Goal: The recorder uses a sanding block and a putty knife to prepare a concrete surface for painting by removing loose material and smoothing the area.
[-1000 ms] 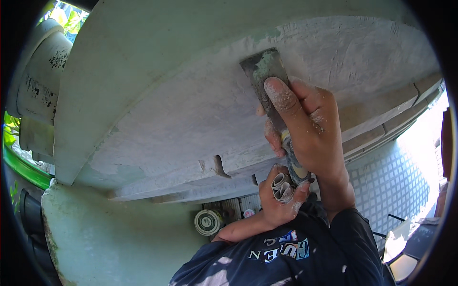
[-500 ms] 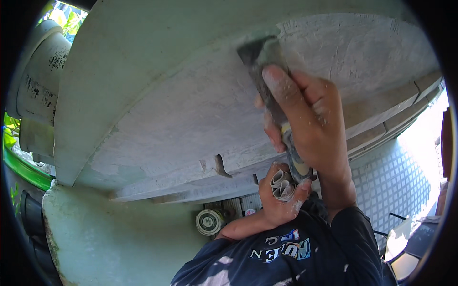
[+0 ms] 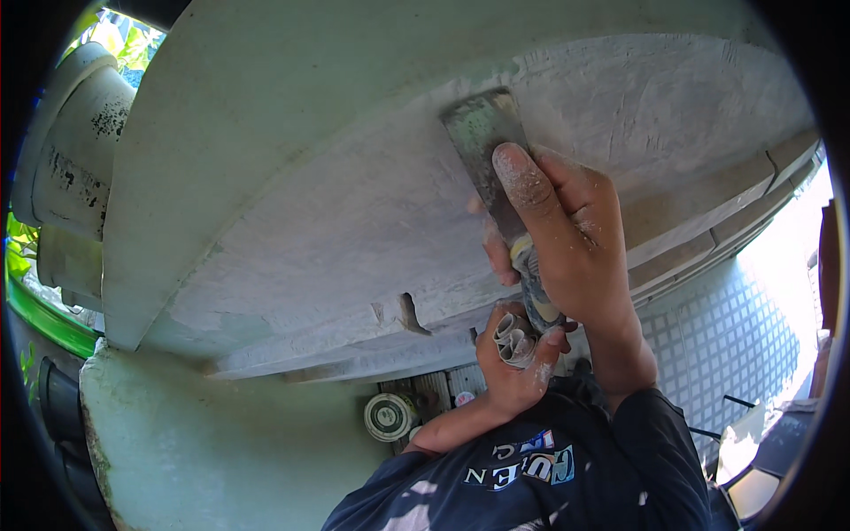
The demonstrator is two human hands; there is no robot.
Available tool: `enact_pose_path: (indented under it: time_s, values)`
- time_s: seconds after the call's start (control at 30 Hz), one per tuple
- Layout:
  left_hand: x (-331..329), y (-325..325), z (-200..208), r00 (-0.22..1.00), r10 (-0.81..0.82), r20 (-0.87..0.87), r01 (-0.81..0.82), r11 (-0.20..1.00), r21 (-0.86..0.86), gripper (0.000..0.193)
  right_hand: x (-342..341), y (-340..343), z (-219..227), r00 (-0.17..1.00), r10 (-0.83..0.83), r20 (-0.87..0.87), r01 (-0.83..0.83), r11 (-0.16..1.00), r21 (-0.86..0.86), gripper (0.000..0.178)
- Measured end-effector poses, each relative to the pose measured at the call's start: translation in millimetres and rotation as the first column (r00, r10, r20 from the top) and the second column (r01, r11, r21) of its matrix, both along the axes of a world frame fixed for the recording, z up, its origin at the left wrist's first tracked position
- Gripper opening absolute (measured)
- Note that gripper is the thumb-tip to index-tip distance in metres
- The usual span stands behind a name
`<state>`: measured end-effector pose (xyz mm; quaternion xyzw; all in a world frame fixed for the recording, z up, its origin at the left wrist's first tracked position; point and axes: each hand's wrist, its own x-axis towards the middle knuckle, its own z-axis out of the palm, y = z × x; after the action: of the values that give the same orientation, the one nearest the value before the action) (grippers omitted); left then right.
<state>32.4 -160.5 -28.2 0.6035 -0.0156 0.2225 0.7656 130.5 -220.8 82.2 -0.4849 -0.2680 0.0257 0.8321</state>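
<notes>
Gripping a scraper (image 3: 478,128) over the pale coat (image 3: 345,203)

Head view: the right hand (image 3: 577,243) clasps the scraper, blade contact unclear; the left hand (image 3: 513,385) clutches a rolled sheet (image 3: 516,350). Coating looks mostly spread; a greenish patch (image 3: 232,327) appears left.

A: R hand (image 3: 584,243)?
B: Grips a scraper (image 3: 482,150), thumb on blade, blade up at whitish-coated panel (image 3: 354,212).
A: & L hand (image 3: 513,380)?
B: Curled rd rolled pale sheets (image 3: 515,343), nr the scraper's handle end.
A: Anything else?
B: Yep, round tub (image 3: 390,418) just L of L forearm (image 3: 462,428).
</notes>
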Motion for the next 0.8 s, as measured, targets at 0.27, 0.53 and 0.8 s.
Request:
enact_pose_path:
  time_s: [0.27, 0.53, 0.8]
  values:
    - [-1, 6, -14, 0.997, 0.061, 0.054, -0.068, 0.988, 0.142, 0.027, -7, -2, -18, 0.925, -0.314, 0.213, 0.322, 0.947, -0.005, 0.033]
    - [7, 8, -29, 0.991, 0.05, 0.124, -0.073, 0.978, 0.194, 0.048, -9, -12, -21, 0.625, -0.418, 0.66, 0.674, 0.715, -0.186, 0.067]
    - [9, 4, -29, 0.987, 0.003, 0.159, -0.028, 0.987, 0.16, 0.052, -15, -10, -15, 0.587, -0.407, 0.7, 0.736, 0.628, -0.253, 0.065]
